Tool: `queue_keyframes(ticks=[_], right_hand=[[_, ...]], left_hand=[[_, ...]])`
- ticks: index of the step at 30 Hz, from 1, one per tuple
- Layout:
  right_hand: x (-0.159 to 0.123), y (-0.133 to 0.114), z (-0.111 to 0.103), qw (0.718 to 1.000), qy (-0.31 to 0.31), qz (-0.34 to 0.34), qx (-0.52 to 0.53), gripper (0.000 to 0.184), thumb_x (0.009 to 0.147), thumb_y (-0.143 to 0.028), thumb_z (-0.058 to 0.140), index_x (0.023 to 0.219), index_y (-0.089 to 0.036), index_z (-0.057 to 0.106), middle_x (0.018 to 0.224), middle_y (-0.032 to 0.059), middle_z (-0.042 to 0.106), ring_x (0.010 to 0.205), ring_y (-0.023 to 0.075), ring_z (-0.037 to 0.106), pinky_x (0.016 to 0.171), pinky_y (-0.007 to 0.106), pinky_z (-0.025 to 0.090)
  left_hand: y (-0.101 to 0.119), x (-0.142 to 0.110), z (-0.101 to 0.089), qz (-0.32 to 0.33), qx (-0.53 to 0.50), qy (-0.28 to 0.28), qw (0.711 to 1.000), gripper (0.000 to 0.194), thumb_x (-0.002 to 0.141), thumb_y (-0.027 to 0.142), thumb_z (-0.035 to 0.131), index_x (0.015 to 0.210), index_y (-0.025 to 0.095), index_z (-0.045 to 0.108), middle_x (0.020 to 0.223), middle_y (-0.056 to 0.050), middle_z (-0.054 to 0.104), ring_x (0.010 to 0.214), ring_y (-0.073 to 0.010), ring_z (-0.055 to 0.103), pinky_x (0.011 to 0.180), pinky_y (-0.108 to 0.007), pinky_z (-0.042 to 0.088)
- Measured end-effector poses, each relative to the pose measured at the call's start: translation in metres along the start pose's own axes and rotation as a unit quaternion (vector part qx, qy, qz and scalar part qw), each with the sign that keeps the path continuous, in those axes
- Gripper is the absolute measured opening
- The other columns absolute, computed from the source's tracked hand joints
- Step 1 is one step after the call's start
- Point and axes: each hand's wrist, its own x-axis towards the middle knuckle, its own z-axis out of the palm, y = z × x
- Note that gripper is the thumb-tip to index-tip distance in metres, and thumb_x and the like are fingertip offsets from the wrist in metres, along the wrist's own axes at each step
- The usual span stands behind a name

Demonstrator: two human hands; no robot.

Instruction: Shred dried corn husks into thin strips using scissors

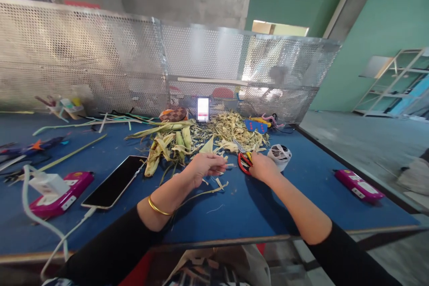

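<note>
My left hand point(208, 164), a gold bangle on its wrist, has its fingers pinched together. A pale green pointed piece of corn husk point(208, 145) stands up just behind those fingers and appears held in them. To the right, my right hand point(263, 166) grips a pair of scissors point(244, 164) with red and yellow handles. The scissors' blades point away toward a heap of cut husk shreds point(228, 129). Left of the heap lies a bunch of whole dried corn husks point(170, 143). Small husk strips point(219, 184) are scattered in front of my left hand.
A white-wrapped roll point(279, 156) stands beside my right hand. A phone point(114, 182) with a charging cable and a magenta power strip point(63, 194) lie left; another magenta power strip point(358, 184) lies right. A perforated metal screen point(204, 53) borders the blue table's point(228, 219) back.
</note>
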Motion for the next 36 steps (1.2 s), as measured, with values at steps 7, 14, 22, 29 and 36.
queue_keyframes(ticks=[7,14,22,29,36], right_hand=[[0.028,0.011,-0.012,0.994,-0.080,0.058,0.056,0.046,0.056,-0.015,0.067,0.102,-0.017,0.063,0.068,0.0049,0.068,0.062,0.0213,0.063,0.054,0.027,0.039],[0.008,0.017,-0.024,0.981,-0.073,0.091,0.158,0.058,0.065,-0.034,0.070,0.118,-0.014,0.056,0.073,0.0061,0.070,0.055,0.0181,0.060,0.047,0.026,0.040],[-0.048,-0.002,-0.023,0.882,-0.119,0.011,0.457,0.058,0.062,-0.049,0.073,0.109,-0.018,0.059,0.072,0.0015,0.062,0.060,0.0182,0.062,0.060,0.033,0.050],[-0.068,-0.021,-0.021,0.857,-0.192,0.011,0.478,0.053,0.063,-0.049,0.073,0.104,-0.020,0.055,0.070,-0.0025,0.055,0.061,0.0141,0.058,0.062,0.030,0.052],[-0.071,-0.026,-0.016,0.851,-0.220,-0.011,0.477,0.046,0.069,-0.043,0.069,0.104,-0.021,0.050,0.070,-0.0050,0.047,0.056,0.0088,0.048,0.053,0.022,0.045]], left_hand=[[-0.001,-0.002,-0.009,-0.008,-0.055,0.018,0.998,0.020,0.061,0.028,0.079,0.068,0.013,0.067,0.064,-0.005,0.067,0.055,-0.0095,0.058,0.060,-0.021,0.048],[-0.004,0.001,-0.009,0.003,-0.095,0.030,0.995,0.014,0.067,0.024,0.074,0.068,0.011,0.068,0.065,-0.006,0.066,0.057,-0.0096,0.058,0.062,-0.023,0.049],[-0.008,0.006,-0.010,0.016,-0.106,0.060,0.992,0.018,0.063,0.026,0.075,0.066,0.012,0.066,0.064,-0.003,0.063,0.056,-0.0087,0.056,0.059,-0.022,0.049],[-0.007,0.006,-0.009,0.053,-0.083,0.075,0.992,0.027,0.057,0.034,0.078,0.066,0.012,0.066,0.063,-0.002,0.061,0.055,-0.0080,0.054,0.052,-0.019,0.043],[-0.010,0.007,-0.009,0.056,-0.082,0.072,0.992,0.029,0.056,0.036,0.078,0.069,0.012,0.067,0.064,-0.002,0.062,0.057,-0.0077,0.054,0.053,-0.019,0.043]])
